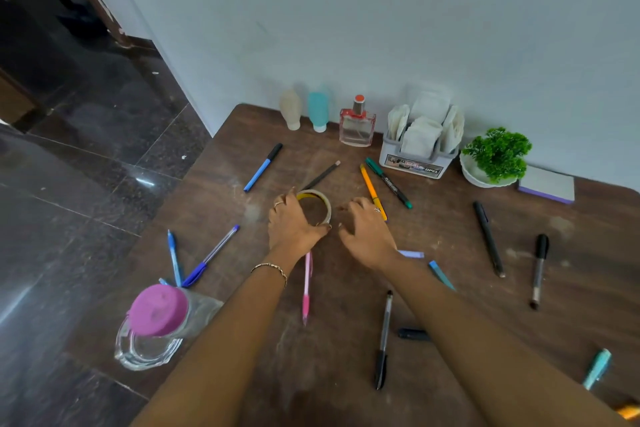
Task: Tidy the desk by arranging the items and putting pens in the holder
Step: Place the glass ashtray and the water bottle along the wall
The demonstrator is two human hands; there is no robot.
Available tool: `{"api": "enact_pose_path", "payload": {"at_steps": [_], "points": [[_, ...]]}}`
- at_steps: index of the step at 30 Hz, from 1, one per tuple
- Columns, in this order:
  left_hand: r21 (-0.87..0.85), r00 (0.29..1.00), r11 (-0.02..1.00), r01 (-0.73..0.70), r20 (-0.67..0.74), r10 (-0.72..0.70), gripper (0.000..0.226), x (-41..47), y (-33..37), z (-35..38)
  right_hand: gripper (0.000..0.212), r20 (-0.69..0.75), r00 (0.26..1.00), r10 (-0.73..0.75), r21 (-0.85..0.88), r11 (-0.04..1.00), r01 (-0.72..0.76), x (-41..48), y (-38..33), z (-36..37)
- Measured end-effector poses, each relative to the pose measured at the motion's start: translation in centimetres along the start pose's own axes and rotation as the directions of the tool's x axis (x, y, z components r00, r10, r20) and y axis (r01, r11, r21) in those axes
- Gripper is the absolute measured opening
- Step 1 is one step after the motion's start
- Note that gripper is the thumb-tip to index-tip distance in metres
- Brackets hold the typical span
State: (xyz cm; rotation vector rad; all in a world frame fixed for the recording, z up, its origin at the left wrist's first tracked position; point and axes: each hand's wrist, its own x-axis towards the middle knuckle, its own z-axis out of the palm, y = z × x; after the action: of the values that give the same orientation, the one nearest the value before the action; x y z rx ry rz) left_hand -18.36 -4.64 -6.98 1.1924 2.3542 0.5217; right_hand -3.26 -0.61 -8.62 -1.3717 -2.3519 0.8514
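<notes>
**Desk inventory: tape roll in hand, pens scattered**

Item 1: left hand (pixel 294 225), fingers curled around the near rim of a tape roll (pixel 320 206) lying flat mid-desk.
Item 2: right hand (pixel 367 232), fingers spread and loose, holding nothing, just right of the roll.
Item 3: holder (pixel 415 163), grey, at the back by the wall, filled with white folded packets; no pens in it.
Item 4: loose pens on the wooden desk (pixel 346 374), including a pink pen (pixel 306 288) under the left wrist, an orange pen (pixel 372 191) touching a green marker (pixel 389 184), and a black pen (pixel 382 340) near the front.
Item 5: perfume bottle (pixel 357 123) and potted plant (pixel 497 154) flanking the holder.
</notes>
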Motion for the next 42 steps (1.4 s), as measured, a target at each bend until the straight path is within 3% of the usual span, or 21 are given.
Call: {"api": "enact_pose_path", "payload": {"at_steps": [6, 15, 19, 23, 25, 32, 37, 42], "points": [[-0.011, 0.993, 0.996, -0.093, 0.076, 0.094, 0.107, -0.3, 0.3, 0.0, 0.032, -0.01, 0.99, 0.139, 0.176, 0.975, -0.135, 0.4, -0.5, -0.5], [-0.05, 0.997, 0.996, -0.071, 0.026, 0.072, 0.1, -0.5, -2.0, 0.5, 0.039, 0.077, 0.986, 0.148, 0.158, 0.975, -0.158, -0.6, -0.4, 0.9], [-0.079, 0.997, 0.994, -0.07, -0.023, 0.068, 0.102, -1.1, -2.5, 0.4, 0.039, 0.039, 0.992, 0.117, 0.092, 0.989, -0.12, -0.9, -0.8, 1.4], [-0.152, 0.98, 0.975, -0.161, -0.144, 0.139, 0.078, -3.3, -3.3, 0.3, 0.018, -0.048, 0.998, 0.048, 0.089, 0.995, -0.043, -2.7, -2.3, 1.6], [-0.184, 0.97, 0.966, -0.184, -0.194, 0.148, 0.067, -5.5, -4.1, 0.1, 0.01, -0.032, 0.999, 0.004, 0.134, 0.991, 0.0, -4.2, -3.3, 1.9], [-0.259, 0.948, 0.948, -0.184, -0.303, 0.101, 0.057, -16.7, -8.0, -0.3, 0.012, 0.053, 0.989, -0.141, 0.236, 0.964, 0.125, -10.2, -5.6, 4.9], [-0.313, 0.92, 0.948, -0.061, -0.386, -0.068, 0.039, -22.3, -12.3, -0.9, 0.025, 0.076, 0.977, -0.197, 0.278, 0.946, 0.169, -13.9, -7.6, 7.4], [-0.503, 0.818, 0.86, 0.089, -0.456, -0.351, 0.025, -23.2, -17.0, -3.4, 0.023, 0.147, 0.962, -0.229, 0.275, 0.944, 0.183, -15.4, -10.6, 9.4]]}}
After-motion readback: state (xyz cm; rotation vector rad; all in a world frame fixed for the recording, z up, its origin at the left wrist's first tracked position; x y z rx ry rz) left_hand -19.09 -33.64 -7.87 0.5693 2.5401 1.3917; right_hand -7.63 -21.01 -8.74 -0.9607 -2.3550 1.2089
